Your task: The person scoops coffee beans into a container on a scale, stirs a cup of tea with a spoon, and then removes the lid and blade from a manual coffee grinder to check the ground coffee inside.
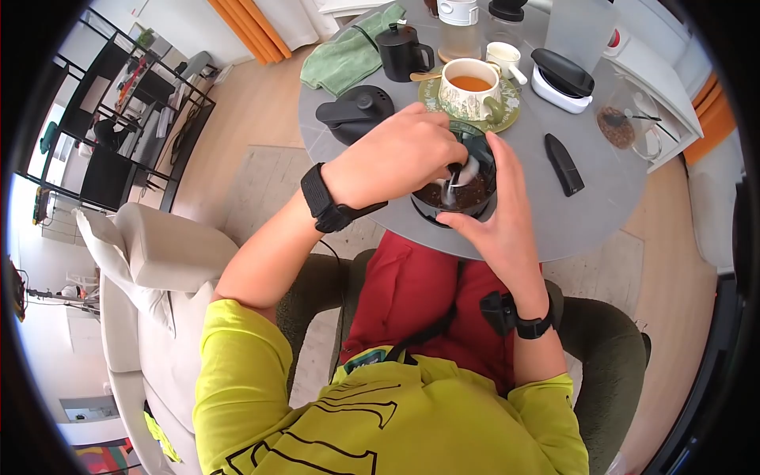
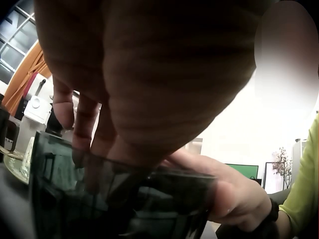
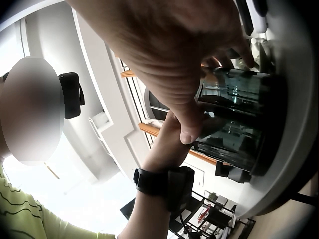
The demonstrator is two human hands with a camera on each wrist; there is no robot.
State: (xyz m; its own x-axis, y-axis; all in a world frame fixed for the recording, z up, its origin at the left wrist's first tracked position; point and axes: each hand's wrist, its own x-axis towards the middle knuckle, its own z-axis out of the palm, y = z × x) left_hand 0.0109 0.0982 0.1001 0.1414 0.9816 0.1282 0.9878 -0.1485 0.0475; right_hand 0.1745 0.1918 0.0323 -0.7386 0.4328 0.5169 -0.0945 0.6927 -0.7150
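A dark-tinted see-through container (image 1: 463, 207) with brown grounds inside stands at the near edge of the grey round table. My right hand (image 1: 503, 198) grips its side, with the thumb at the near rim and the fingers around the far right. My left hand (image 1: 404, 154) reaches over the rim from the left, its fingertips down inside. Between those fingertips is a small black piece (image 1: 454, 169) with a shiny metal part below it; its kind cannot be made out. In the left wrist view, the left fingers (image 2: 99, 124) hang into the tinted container (image 2: 65, 169).
Close behind stand a cup of tea (image 1: 469, 99) on a green saucer (image 1: 507, 119) and a black appliance part (image 1: 356, 113). Further around are a black pot (image 1: 400, 54), a green cloth (image 1: 340, 59), a white box with black lid (image 1: 562, 83), a black handheld object (image 1: 564, 165) and a glass jug (image 1: 625, 127).
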